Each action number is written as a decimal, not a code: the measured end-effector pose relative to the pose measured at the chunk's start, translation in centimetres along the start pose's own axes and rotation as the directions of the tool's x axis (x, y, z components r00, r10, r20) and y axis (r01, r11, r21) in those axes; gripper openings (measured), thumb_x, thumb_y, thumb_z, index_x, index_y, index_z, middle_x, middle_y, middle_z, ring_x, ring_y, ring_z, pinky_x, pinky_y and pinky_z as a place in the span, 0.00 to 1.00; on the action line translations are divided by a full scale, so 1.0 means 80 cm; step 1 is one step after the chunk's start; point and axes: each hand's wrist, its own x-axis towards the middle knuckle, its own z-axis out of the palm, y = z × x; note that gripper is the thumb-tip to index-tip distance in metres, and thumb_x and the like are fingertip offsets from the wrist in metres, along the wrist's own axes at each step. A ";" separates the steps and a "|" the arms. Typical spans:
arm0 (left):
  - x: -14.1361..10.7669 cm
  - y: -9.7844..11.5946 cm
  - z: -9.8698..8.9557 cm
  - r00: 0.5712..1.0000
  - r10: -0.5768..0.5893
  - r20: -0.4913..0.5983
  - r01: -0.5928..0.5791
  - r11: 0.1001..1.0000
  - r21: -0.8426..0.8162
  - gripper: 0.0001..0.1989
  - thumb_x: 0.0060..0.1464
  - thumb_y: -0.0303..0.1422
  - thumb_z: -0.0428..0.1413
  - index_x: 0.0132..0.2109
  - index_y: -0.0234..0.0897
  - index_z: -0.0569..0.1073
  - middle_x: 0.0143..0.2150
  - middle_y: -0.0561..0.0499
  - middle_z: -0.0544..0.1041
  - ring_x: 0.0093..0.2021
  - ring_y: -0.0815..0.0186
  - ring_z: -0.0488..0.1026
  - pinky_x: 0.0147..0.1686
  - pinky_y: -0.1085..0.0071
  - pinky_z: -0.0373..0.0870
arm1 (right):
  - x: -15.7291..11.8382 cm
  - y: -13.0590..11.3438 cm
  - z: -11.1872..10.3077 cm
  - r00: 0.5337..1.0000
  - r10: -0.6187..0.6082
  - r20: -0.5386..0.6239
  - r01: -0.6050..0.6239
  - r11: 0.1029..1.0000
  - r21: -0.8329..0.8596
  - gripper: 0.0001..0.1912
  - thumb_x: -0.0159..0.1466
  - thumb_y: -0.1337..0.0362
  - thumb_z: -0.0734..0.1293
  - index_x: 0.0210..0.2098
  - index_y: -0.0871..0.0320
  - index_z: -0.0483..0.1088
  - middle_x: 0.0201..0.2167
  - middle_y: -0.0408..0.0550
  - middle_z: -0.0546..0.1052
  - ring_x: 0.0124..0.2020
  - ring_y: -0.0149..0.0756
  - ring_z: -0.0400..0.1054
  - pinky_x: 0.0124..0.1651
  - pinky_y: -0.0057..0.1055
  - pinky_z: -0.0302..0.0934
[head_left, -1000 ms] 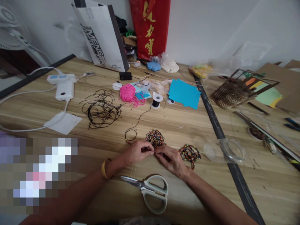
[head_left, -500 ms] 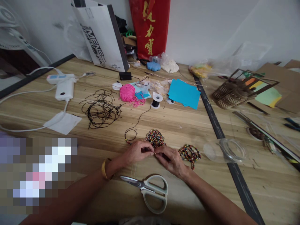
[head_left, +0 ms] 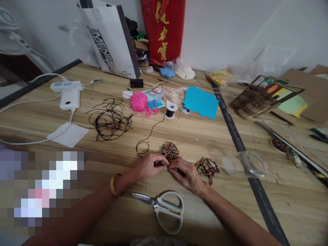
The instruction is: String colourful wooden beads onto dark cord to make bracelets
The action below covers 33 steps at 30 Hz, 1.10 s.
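Barely shifted, left hand (head_left: 150, 166) and right hand (head_left: 187, 174) pinching something tiny (head_left: 168, 167), beads (head_left: 169, 150) just beyond

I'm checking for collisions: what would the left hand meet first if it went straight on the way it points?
Most likely the right hand: the left hand points toward it, and the two look close or touching, though depth is unclear.

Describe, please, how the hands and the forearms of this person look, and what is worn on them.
The bare left hand and the bare right hand wear no gloves, and no sleeve covers the visible forearms. A smooth, rounded, yellow-gold bangle circles the left wrist; its material is unclear. The right wrist shows no bracelet or watch.
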 end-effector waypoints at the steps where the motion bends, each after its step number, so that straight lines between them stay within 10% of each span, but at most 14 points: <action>1: 0.000 0.000 0.000 1.000 -0.007 0.001 0.007 1.000 -0.017 0.06 0.47 0.24 0.58 0.34 0.33 0.78 0.29 0.51 0.78 0.29 0.70 0.71 0.30 0.76 0.65 | 0.000 0.000 0.000 1.000 0.000 -0.003 0.000 1.000 -0.003 0.05 0.66 0.69 0.62 0.39 0.58 0.69 0.34 0.51 0.76 0.36 0.34 0.72 0.37 0.29 0.66; 20: -0.002 -0.001 -0.001 0.998 0.054 -0.040 -0.056 0.998 -0.042 0.17 0.44 0.17 0.48 0.38 0.33 0.77 0.36 0.50 0.80 0.35 0.67 0.74 0.36 0.75 0.67 | -0.003 0.000 -0.004 0.999 -0.036 -0.004 0.036 0.998 -0.051 0.06 0.68 0.70 0.60 0.41 0.58 0.68 0.36 0.52 0.73 0.37 0.34 0.70 0.39 0.30 0.67; 33: 0.000 0.003 -0.002 1.000 0.024 -0.002 -0.024 1.000 0.007 0.03 0.49 0.27 0.59 0.31 0.33 0.79 0.29 0.50 0.78 0.31 0.67 0.71 0.33 0.74 0.64 | -0.003 -0.002 -0.003 1.000 -0.018 -0.024 0.017 0.998 -0.058 0.07 0.67 0.68 0.61 0.43 0.57 0.70 0.37 0.51 0.74 0.39 0.35 0.70 0.40 0.30 0.67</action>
